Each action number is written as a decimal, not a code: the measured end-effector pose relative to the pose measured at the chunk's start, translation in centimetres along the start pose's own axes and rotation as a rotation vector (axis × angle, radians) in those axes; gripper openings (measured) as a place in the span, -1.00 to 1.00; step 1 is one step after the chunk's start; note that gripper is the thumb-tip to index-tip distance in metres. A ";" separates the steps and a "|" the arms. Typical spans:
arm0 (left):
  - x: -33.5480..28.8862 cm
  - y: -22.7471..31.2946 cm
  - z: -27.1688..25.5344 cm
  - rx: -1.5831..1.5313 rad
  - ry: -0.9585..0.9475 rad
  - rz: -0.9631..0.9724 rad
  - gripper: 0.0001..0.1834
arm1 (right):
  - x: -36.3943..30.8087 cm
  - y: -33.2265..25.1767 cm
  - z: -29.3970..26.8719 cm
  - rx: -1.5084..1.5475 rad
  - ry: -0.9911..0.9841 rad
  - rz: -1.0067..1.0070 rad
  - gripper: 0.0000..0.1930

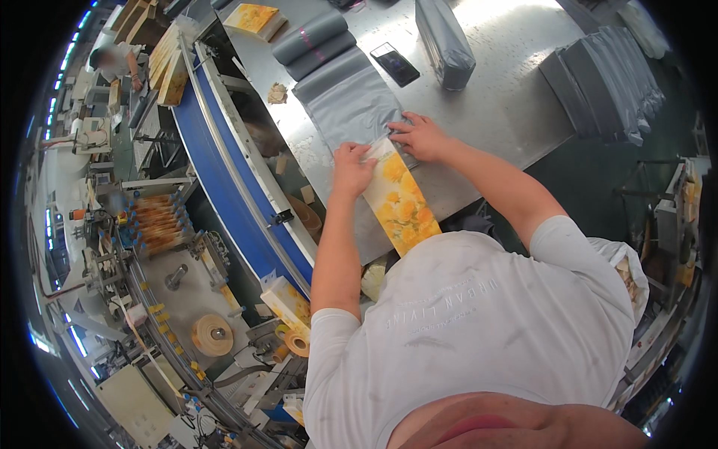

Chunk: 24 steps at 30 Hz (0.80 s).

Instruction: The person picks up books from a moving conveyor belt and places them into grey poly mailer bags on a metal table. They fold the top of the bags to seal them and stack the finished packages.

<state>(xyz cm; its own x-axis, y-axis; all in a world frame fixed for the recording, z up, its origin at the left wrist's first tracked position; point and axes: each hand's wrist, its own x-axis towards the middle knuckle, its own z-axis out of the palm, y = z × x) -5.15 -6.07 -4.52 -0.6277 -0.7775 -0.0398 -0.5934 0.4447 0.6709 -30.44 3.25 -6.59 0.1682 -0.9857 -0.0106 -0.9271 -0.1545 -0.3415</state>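
A long carton (407, 202) with yellow flowers on white lies at the table's near edge, close to my body. Its far end meets the mouth of a flat grey plastic bag (344, 97); how far it reaches inside cannot be made out. On the left, my left hand (354, 170) has its fingers curled over the bag's edge, beside the carton's corner. Across from it, my right hand (422, 138) pinches the bag's other edge with the fingertips. Both forearms reach forward over the metal table (493, 112).
Beyond the bag lie rolled grey bags (314, 43), a phone (395, 64) and a flowered stack (256, 21). Grey-wrapped packs (444, 49) stand farther back, with more packs (598, 86) at right. A blue conveyor (224, 161) runs along the left. Another person (116, 63) is at the far left.
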 end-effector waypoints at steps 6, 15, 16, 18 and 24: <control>1.4 2.3 -0.1 0.187 -0.005 0.126 -0.33 | 0.8 -0.8 -1.2 0.032 0.049 0.081 -0.26; -0.5 -0.1 5.2 -0.785 0.126 -0.513 -0.49 | -3.7 0.2 -0.2 0.316 0.241 -0.107 -0.42; -1.5 -1.1 5.5 -0.674 0.165 -0.389 -0.51 | -3.5 0.7 0.9 0.479 0.285 -0.143 -0.47; -3.5 -3.9 6.6 -0.438 0.241 -0.156 -0.54 | -1.9 -1.4 0.5 0.549 0.559 0.120 -0.64; 0.1 -3.7 4.0 -0.187 0.419 -0.379 -0.66 | 0.8 0.3 1.3 0.213 0.128 0.273 -0.77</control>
<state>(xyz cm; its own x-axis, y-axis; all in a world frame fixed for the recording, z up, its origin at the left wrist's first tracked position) -5.05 -6.05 -10.01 -0.1146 -0.9929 -0.0322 -0.6145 0.0454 0.7876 -30.18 2.52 -7.90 -0.1315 -0.9912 -0.0148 -0.8391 0.1192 -0.5308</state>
